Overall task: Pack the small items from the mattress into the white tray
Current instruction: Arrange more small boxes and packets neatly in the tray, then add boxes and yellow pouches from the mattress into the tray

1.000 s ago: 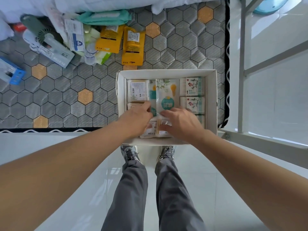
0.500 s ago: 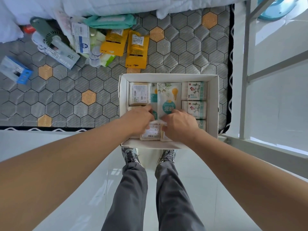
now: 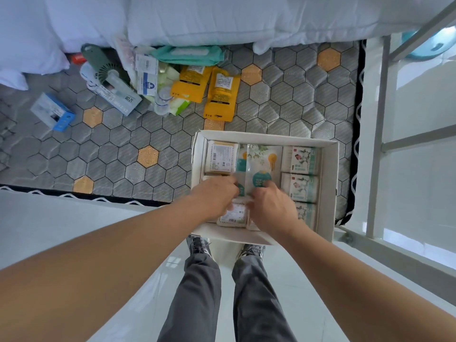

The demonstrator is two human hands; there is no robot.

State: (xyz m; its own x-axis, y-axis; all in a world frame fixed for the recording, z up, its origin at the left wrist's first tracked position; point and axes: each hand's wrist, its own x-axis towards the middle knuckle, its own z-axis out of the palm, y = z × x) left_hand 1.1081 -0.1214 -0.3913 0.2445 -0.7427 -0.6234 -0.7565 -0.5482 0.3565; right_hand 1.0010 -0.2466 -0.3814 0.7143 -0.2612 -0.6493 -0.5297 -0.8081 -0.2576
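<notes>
Tucking swab pack into white tray: it sits between both hands, just below the fingers. On left hand and right hand they curl down; grip hidden, cannot tell. Yellow pouches on mattress lie straight ahead of left fingers, lengthwise away.

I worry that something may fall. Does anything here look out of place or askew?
Yes. The white tray juts past the near edge of the mattress, its near end hanging above the shoes, so it looks only partly supported. The unpacked items lie in a loose heap.
</notes>
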